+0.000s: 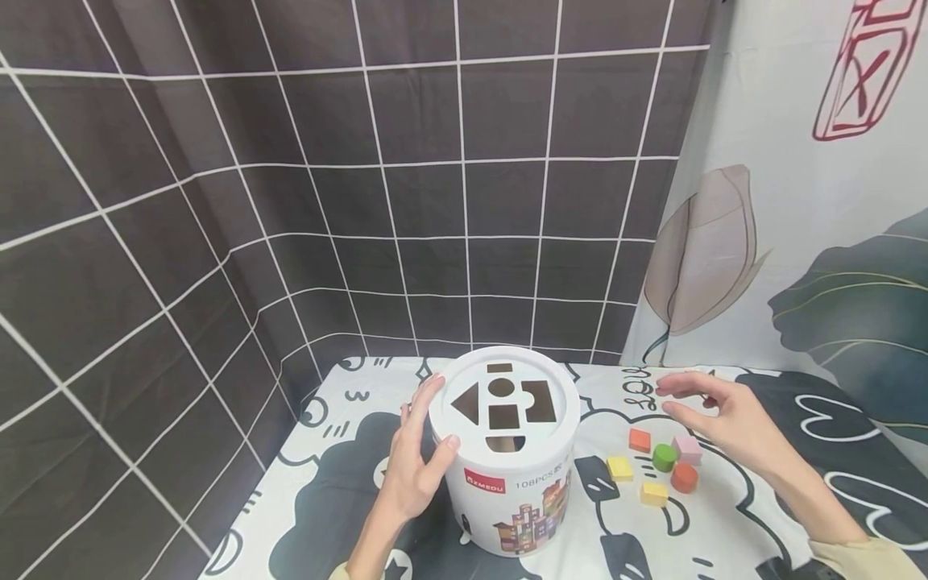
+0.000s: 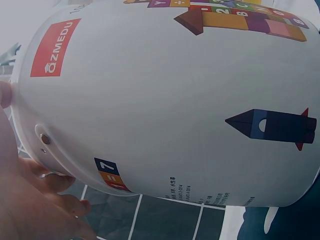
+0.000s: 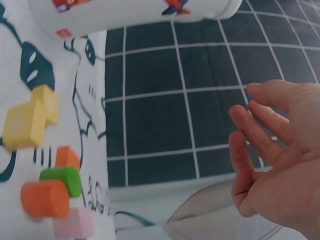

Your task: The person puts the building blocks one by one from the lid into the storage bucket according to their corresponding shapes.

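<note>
Before you a tub (image 1: 511, 483) on the table (image 1: 714, 519), a lid (image 1: 535, 433) on top, your left hand (image 1: 416, 463) at the lid's left edge, six blocks (image 1: 664, 457) to the tub's right, your right hand (image 1: 714, 411) farther right, apart from them, a curtain (image 1: 428, 201) behind, a second curtain (image 1: 783, 185) at back right

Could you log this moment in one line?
left hand: touching bucket | right hand: empty, raised | lid: on | six blocks: beside bucket

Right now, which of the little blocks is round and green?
The round green block, just left of the pink block in the head view. The other round block is orange, and no other block is green.
</note>
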